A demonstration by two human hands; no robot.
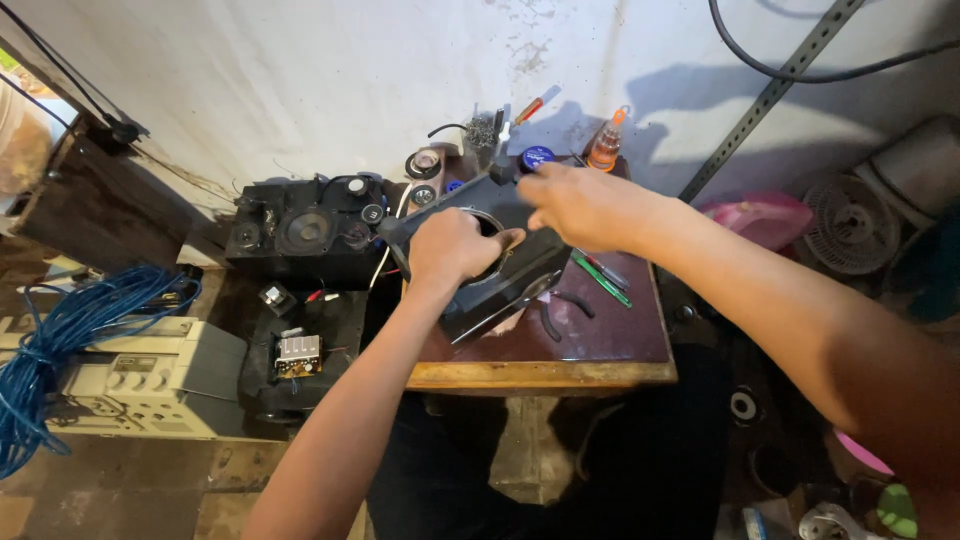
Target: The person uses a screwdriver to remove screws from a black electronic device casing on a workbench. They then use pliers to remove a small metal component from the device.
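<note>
Far left: coil of blue cable (60,340) draped over a beige tape deck (140,375). Next: black speaker box (305,235) against the wall, small circuit part (297,352) in front of it. Centre: small wooden table (560,372) bearing a black panel (480,290) with a round hole, tilted, far edge raised. Left hand (455,245) curled over the panel's hole, fingers closed on its rim. Right hand (580,205) at the panel's far upper edge, blurred; fingers bent, grip not clear enough to tell. Behind: blue tin (537,157), orange bottle (606,145). Right of the panel: green screwdriver (602,280). Far right: pink basin (765,218), white fan (852,222).
</note>
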